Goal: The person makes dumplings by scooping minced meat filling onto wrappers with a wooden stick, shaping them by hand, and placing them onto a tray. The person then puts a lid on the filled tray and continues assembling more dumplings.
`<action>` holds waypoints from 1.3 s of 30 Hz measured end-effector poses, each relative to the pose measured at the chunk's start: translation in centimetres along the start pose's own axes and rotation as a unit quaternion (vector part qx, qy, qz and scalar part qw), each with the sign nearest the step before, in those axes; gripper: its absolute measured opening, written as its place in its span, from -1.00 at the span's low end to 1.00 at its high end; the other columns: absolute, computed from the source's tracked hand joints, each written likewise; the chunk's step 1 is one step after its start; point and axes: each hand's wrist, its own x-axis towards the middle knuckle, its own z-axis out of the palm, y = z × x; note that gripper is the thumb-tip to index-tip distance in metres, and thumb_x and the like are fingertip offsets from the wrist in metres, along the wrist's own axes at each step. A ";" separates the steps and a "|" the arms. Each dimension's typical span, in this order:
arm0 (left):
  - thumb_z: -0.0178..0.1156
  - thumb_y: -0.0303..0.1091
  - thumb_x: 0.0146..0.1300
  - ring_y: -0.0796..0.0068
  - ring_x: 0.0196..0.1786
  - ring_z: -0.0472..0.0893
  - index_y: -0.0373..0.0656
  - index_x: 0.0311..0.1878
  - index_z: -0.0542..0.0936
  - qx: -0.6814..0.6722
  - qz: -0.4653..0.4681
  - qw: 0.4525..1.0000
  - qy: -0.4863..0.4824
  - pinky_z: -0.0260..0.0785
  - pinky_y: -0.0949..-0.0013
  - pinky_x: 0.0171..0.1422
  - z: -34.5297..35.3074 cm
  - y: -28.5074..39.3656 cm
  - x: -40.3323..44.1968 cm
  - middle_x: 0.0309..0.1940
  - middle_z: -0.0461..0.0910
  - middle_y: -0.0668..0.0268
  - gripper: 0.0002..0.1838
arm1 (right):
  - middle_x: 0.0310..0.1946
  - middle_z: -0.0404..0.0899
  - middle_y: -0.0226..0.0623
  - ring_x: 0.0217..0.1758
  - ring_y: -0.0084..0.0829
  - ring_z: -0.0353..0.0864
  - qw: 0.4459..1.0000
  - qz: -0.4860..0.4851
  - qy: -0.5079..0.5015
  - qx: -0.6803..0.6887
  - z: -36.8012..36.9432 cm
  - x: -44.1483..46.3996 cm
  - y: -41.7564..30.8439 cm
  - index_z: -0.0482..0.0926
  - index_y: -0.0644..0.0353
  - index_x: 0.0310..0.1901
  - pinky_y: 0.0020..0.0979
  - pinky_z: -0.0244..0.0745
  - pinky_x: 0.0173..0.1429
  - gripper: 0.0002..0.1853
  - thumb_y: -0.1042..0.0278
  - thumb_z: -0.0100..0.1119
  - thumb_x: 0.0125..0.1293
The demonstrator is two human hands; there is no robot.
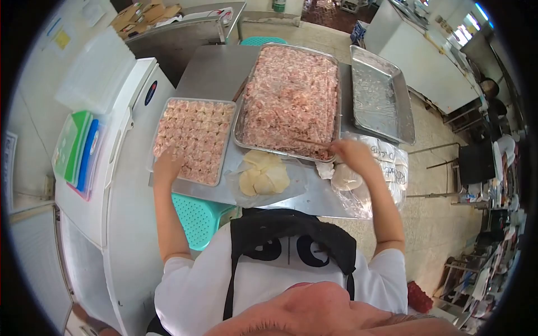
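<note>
My left hand (168, 166) is over the near left corner of a plastic tray (231, 120) filled with rows of small open-topped meat dumplings (196, 134). Its fingers curl down among the dumplings, and what lies between them is hidden. My right hand (352, 153) grips a thin brown stick-like spatula (308, 142), whose tip rests on the ground meat (291, 95). The meat is heaped in a large metal tray (237, 134). Between my hands, a stack of round yellowish wrappers (263, 175) sits on a clear plastic sheet (297, 185).
Packs of white wrappers in plastic (386, 168) lie beside my right forearm. A metal tray (384, 95) with residue stands at the right. A white freezer (134, 123) borders the left side; a turquoise stool (196, 218) is below the metal table (210, 70).
</note>
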 end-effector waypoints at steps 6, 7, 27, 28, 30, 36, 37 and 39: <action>0.20 -0.39 0.15 0.03 0.17 0.46 -0.13 0.15 0.50 -0.213 0.306 0.926 -0.056 0.32 0.13 0.28 1.7 15.3 -4.2 0.04 0.51 0.08 -0.56 | -0.52 0.63 -0.23 -0.38 -0.14 0.66 0.974 0.035 0.040 -0.220 -7.6 3.6 3.4 0.68 0.08 -0.46 -0.14 0.52 -0.33 -0.69 0.03 0.17 0.25; 0.23 -0.40 0.12 0.02 0.13 0.47 -0.13 0.11 0.52 -0.217 0.332 0.915 -0.079 0.32 0.13 0.26 3.3 16.3 -4.4 -0.01 0.51 0.07 -0.57 | -0.54 0.63 -0.23 -0.39 -0.14 0.67 0.970 0.031 0.061 -0.235 -8.0 4.5 4.0 0.68 0.09 -0.48 -0.15 0.53 -0.34 -0.67 0.02 0.18 0.24; 0.32 -0.31 0.03 0.12 -0.13 0.51 -0.16 -0.36 0.59 -0.204 0.431 0.865 -0.157 0.37 0.16 0.00 7.1 18.0 -4.8 -0.32 0.50 0.20 -0.83 | -0.58 0.63 -0.33 -0.47 -0.35 0.68 0.950 -0.082 -0.009 -0.302 -1.0 -0.4 -2.0 0.64 0.05 -0.58 -0.34 0.45 -0.49 -0.91 0.38 0.18 0.00; 0.32 -0.32 0.03 0.12 -0.10 0.51 -0.16 -0.36 0.58 -0.184 0.420 0.876 -0.150 0.37 0.17 0.02 5.9 18.2 -4.7 -0.29 0.51 0.20 -0.83 | -0.60 0.62 -0.36 -0.48 -0.38 0.67 0.940 -0.104 0.006 -0.324 -2.1 0.2 -1.6 0.65 0.02 -0.59 -0.37 0.41 -0.51 -0.92 0.36 0.20 -0.03; 0.32 -0.32 0.02 0.12 -0.06 0.50 -0.16 -0.36 0.57 -0.164 0.407 0.887 -0.143 0.38 0.18 0.04 5.4 18.5 -4.6 -0.25 0.51 0.21 -0.83 | -0.60 0.62 -0.37 -0.48 -0.38 0.67 0.943 -0.082 0.000 -0.323 -2.2 1.2 -1.7 0.65 0.03 -0.59 -0.36 0.40 -0.51 -0.92 0.36 0.20 -0.03; 0.43 -0.20 -0.10 0.13 -0.09 0.51 -0.10 -0.34 0.52 -0.086 0.454 0.879 -0.115 0.37 0.15 -0.01 6.5 17.7 -4.8 -0.29 0.51 0.23 -0.67 | -0.63 0.61 -0.36 -0.48 -0.37 0.67 0.949 -0.105 -0.002 -0.297 1.3 -0.2 -2.4 0.67 0.04 -0.59 -0.34 0.41 -0.50 -0.91 0.36 0.21 -0.02; 0.45 -0.18 -0.11 0.14 -0.08 0.51 -0.10 -0.33 0.52 -0.095 0.449 0.874 -0.163 0.37 0.15 -0.01 6.2 17.5 -5.0 -0.28 0.51 0.23 -0.65 | -0.64 0.61 -0.36 -0.48 -0.37 0.67 0.947 -0.103 0.023 -0.305 0.0 -0.3 -1.9 0.67 0.05 -0.59 -0.34 0.42 -0.50 -0.91 0.36 0.21 -0.01; 0.46 -0.16 -0.13 0.14 -0.08 0.51 -0.10 -0.32 0.52 -0.104 0.443 0.865 -0.210 0.37 0.14 0.00 5.6 17.6 -4.8 -0.28 0.51 0.23 -0.62 | -0.62 0.61 -0.34 -0.47 -0.37 0.68 0.947 -0.074 -0.019 -0.312 -4.5 0.5 -2.3 0.67 0.06 -0.58 -0.37 0.45 -0.46 -0.89 0.40 0.19 0.01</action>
